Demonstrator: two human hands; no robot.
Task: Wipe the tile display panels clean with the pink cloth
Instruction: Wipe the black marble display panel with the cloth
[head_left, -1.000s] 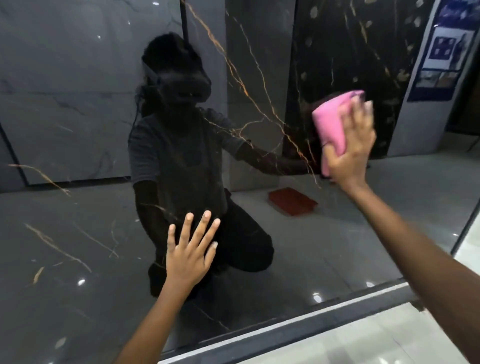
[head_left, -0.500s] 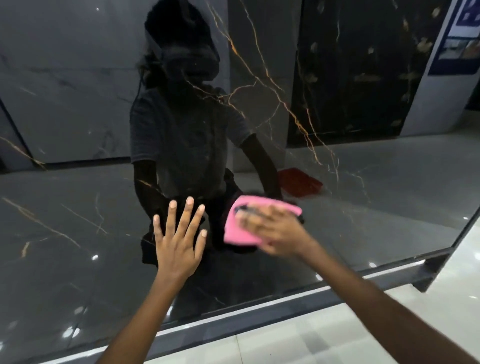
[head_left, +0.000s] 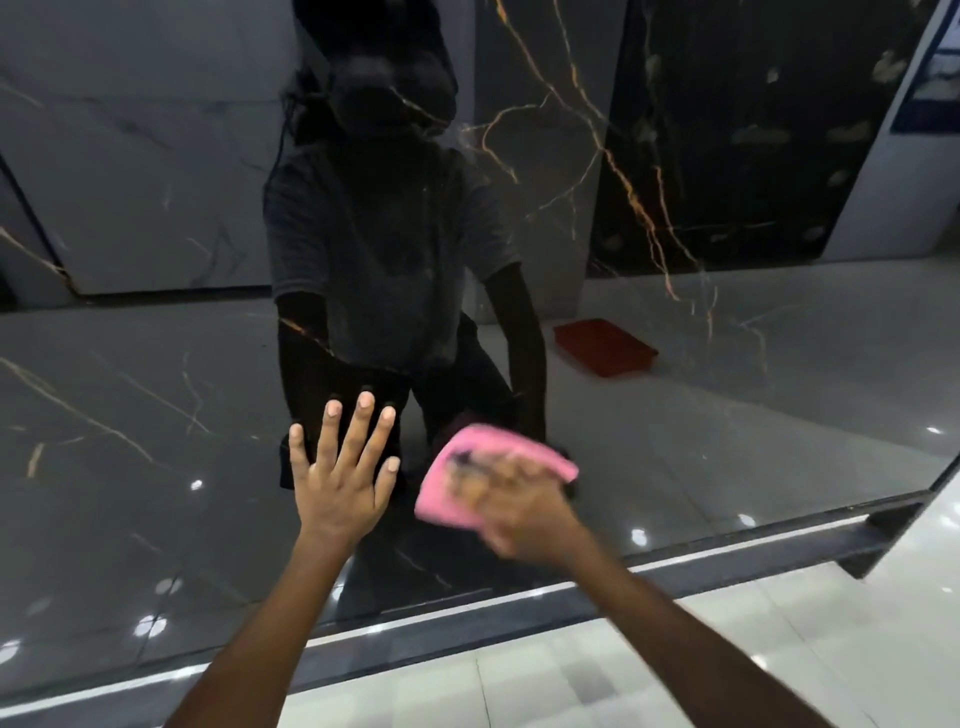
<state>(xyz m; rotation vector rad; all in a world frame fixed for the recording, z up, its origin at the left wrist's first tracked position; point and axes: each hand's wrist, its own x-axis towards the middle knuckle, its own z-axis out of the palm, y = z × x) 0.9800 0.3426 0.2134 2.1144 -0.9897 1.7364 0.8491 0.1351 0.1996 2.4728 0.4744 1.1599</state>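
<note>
A glossy dark tile display panel (head_left: 727, 415) with gold veins fills most of the view and mirrors the room. My left hand (head_left: 340, 478) lies flat on it with fingers spread, low and centre. Just to its right, my right hand (head_left: 519, 504) presses the folded pink cloth (head_left: 457, 483) against the panel near its lower edge. The right hand is motion-blurred, and its fingers lie over the cloth.
A dark metal frame (head_left: 675, 551) runs along the panel's bottom edge, ending at a corner on the right. Below it is pale floor tiling (head_left: 571, 675). A red tray (head_left: 605, 345) and other tile panels show only as reflections.
My right hand swept the pink cloth down from the upper right of the panel to the lower centre beside my left hand. The left hand stayed flat on the panel.
</note>
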